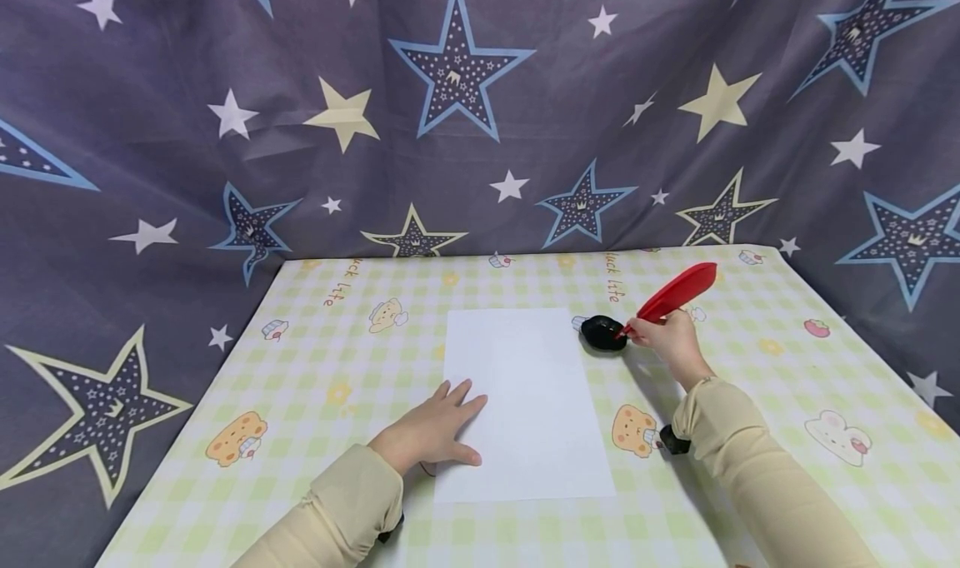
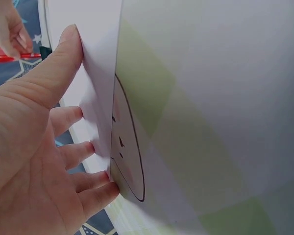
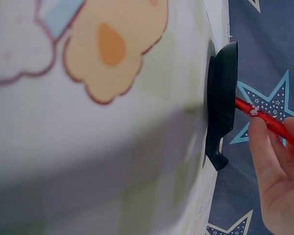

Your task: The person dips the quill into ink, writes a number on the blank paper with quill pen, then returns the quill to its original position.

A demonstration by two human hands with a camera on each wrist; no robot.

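A red quill pen [image 1: 678, 291] with a feather top is pinched in my right hand [image 1: 675, 345]. Its tip dips into a small black ink dish [image 1: 603, 333] beside the upper right edge of the paper. In the right wrist view the dish [image 3: 222, 93] shows from its side, a short handle at one end, with the red shaft [image 3: 269, 120] reaching over its rim. My left hand [image 1: 438, 429] lies with spread fingers on the left edge of a white sheet of paper [image 1: 528, 401]. In the left wrist view the fingertips [image 2: 90, 147] press along that edge.
The table is covered by a green-and-white checked cloth [image 1: 300, 435] printed with cartoon bears and cakes. Behind it hangs a dark curtain [image 1: 285, 52] with stars. A black wrist device [image 1: 675, 440] sits under the right cuff.
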